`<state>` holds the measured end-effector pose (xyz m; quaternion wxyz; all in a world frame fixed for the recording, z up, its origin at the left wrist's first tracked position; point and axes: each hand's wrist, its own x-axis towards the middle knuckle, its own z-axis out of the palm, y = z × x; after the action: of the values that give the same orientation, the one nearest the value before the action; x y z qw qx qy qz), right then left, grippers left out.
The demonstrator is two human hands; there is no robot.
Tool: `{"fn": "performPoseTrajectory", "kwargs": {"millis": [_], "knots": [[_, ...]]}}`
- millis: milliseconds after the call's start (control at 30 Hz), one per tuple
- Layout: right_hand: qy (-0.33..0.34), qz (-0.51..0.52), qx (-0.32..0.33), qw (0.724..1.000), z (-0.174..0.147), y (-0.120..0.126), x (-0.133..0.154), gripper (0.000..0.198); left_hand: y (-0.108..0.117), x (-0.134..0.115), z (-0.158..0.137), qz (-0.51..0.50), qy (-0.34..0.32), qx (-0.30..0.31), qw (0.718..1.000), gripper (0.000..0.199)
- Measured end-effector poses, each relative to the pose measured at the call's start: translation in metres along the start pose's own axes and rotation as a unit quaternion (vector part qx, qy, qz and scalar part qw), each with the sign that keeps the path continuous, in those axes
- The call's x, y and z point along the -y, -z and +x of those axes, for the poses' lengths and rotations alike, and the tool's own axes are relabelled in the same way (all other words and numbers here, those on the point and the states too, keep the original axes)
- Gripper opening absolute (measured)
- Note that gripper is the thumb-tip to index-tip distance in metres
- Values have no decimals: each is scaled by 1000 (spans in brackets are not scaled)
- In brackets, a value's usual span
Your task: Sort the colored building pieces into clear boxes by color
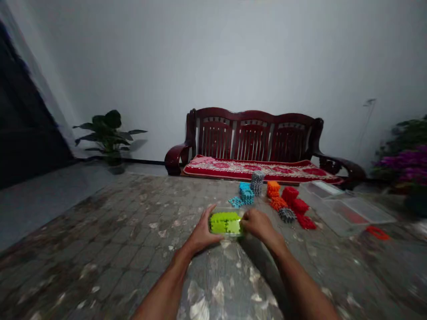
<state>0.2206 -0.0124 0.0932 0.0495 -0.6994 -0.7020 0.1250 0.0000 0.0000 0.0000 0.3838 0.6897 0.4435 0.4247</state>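
A small clear plastic box [229,238] with yellow-green toothed plastic pieces [224,221] inside lies on the patterned tabletop in front of me. My left hand [204,231] grips the box's left end, thumb along the near side and fingers on the far side. At the right end is my right hand [256,223], its fingers curled closed over the edge beside the green pieces. Whatever those fingers pinch is hidden and slightly blurred.
Behind the box stand stacks of blue pieces [247,195], grey pieces [257,183], orange pieces [273,189] and red pieces [299,206]. A clear partitioned case [347,213] lies to their right, near an orange-red ring [377,233]. A wooden bench [253,116] stands beyond.
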Motion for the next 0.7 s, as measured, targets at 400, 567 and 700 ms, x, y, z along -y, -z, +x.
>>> {"fn": "performPoseTrajectory", "kwargs": {"millis": [400, 567, 700], "knots": [[19, 35, -94, 995, -4, 5, -9, 26, 0, 6, 0, -29, -17, -1, 999, 109], [40, 197, -183, 962, 3, -13, -32, 29, 1, 5, 0, -25, -9, 4, 1000, 110], [37, 354, -241, 903, 14, -47, -58, 35, 1, 5, 0, -4, -15, -1, 1000, 111]]}}
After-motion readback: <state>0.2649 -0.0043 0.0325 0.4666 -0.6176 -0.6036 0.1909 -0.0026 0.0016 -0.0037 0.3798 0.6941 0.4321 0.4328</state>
